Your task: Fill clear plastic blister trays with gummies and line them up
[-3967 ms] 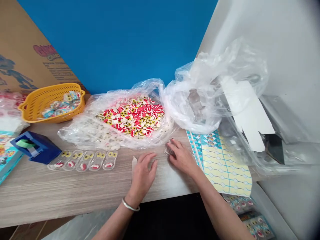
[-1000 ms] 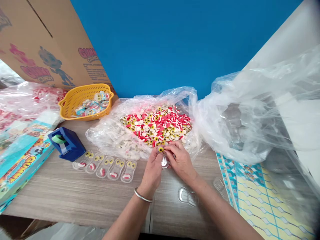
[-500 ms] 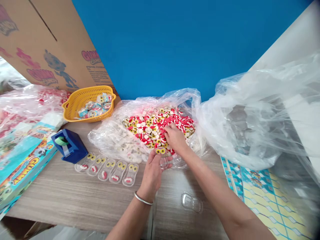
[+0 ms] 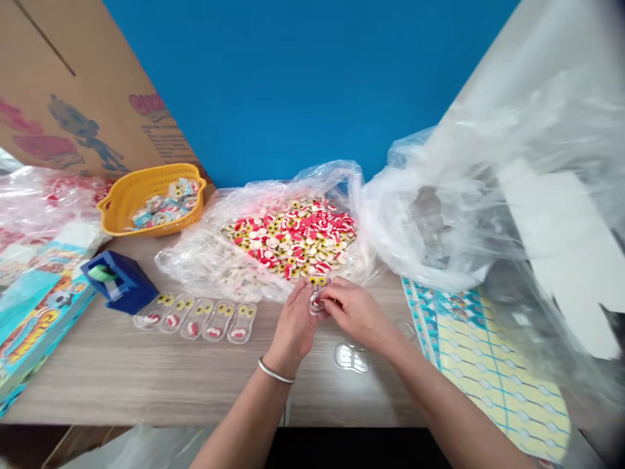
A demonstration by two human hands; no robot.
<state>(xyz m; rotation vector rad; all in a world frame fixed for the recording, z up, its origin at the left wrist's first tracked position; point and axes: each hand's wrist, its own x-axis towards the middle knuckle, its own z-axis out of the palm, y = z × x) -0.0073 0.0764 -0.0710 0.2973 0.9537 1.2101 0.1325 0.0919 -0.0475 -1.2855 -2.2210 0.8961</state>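
Note:
Between my fingers, my left hand [image 4: 294,326] keeps a small clear plastic tray [image 4: 313,311] with two yellow eye-shaped gummies [image 4: 318,281] in its upper part. My right hand [image 4: 360,314] pinches a red-and-white mouth-shaped gummy [image 4: 317,301] at the tray's lower part; the fingers partly cover it. Just beyond both hands, a heap of loose eye and mouth gummies [image 4: 297,238] lies in an opened clear bag [image 4: 188,264]. To the left stands a row of several clear trays [image 4: 241,324], each holding eyes and a mouth. Another clear tray [image 4: 351,357] lies below my right hand.
A blue tape dispenser [image 4: 124,286] stands left of the tray row. Behind it is a yellow basket [image 4: 114,212] with small wrapped packs. A printed box [image 4: 41,339] sits far left. Printed sheets [image 4: 476,352] and crumpled clear plastic [image 4: 405,215] lie right. A blue panel [image 4: 303,85] rises behind.
My right hand has come from the gummy heap down to the tray, with a mouth gummy in its fingers. My left hand still has the tray. The view has shifted somewhat.

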